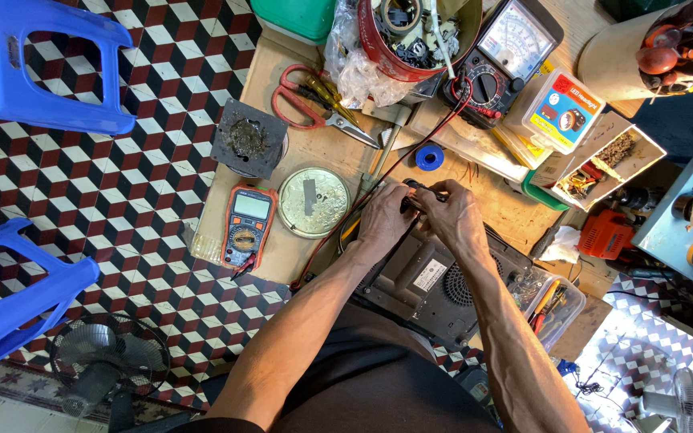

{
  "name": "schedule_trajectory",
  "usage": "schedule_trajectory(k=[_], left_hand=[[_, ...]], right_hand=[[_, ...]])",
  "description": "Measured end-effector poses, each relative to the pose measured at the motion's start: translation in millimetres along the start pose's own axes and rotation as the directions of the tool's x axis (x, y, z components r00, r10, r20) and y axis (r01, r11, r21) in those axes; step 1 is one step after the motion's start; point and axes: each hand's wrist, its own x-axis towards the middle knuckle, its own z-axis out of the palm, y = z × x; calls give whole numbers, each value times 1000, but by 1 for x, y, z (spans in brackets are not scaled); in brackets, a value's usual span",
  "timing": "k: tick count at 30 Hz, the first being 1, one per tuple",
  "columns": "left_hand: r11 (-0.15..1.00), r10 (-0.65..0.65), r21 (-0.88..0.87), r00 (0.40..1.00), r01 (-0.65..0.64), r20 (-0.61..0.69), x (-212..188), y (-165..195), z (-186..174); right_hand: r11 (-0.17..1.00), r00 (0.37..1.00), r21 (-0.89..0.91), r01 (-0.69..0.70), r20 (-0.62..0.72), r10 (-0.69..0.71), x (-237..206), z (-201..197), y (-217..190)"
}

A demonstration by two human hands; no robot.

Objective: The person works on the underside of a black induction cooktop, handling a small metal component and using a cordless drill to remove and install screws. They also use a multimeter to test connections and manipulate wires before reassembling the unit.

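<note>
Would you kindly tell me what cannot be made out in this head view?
- What the left hand and right hand grip: a small dark part, covered by the fingers.
- Dark appliance: far edge behind both hands.
- Red tin contents: too small, cut off by the top edge.

Red, black and white cube-patterned floor tiles [122, 200] surround a wooden workbench [298, 152], two blue plastic stools [34, 72] alongside.

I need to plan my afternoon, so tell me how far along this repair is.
Done: the dark appliance lies underside up on the wooden bench, with an orange multimeter beside it. In hand: the left hand and right hand meet at its far edge on a small black part. Left: I cannot see the casing opened yet.
</note>
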Motion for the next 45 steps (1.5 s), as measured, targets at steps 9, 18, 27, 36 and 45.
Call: schedule_trajectory(k=[9, 18, 27, 36, 45], left_hand=[[997, 18, -78, 998, -22, -55, -5, 4, 1], [998, 15, -54, 1000, -15, 10, -4, 23, -2], [986, 163, -28, 987, -163, 5, -17, 73, -3], [906, 411, 51, 902, -420, 132, 12, 65, 3], [976, 217, -45, 968, -213, 123, 13, 64, 37]], right_hand=[[988, 987, 86, -131, -84, 139, -10, 2, 29], [978, 977, 144, -150, -132, 169, -16, -1, 44], [964, 976, 248, -93, -169, 137, -1, -6, 57], [889, 871, -256, 380, -224, -437, -14, -13, 98], [897, 942, -386, 217, -158, -296, 0, -22, 92]])
